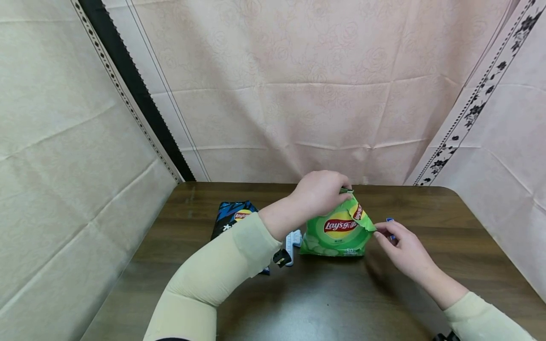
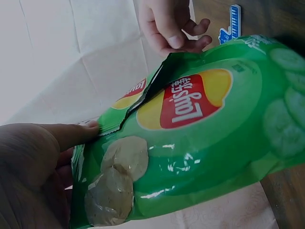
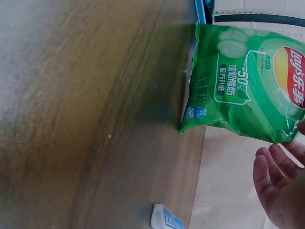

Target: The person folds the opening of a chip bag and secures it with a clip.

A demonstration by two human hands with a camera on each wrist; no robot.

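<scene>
A green Lay's chip bag (image 1: 337, 237) stands on the wooden table with its torn or folded top flap hanging down over the front. My left hand (image 1: 320, 192) grips the bag's top edge from above; in the left wrist view its thumb (image 2: 78, 133) presses on the flap. At the bag's right side, my right hand (image 1: 401, 248) pinches the flap's corner between thumb and forefinger. From the right wrist, the other fingers (image 3: 281, 164) show loosely bent beside the bag's edge. Partly behind my left forearm lies a black and blue Lay's bag (image 1: 232, 215).
A light-blue and white piece (image 1: 292, 244) lies just left of the green bag. Behind my right hand is another small blue and white item (image 2: 233, 24). Pale curtains (image 1: 320, 94) hang beyond the table's back edge and at both sides.
</scene>
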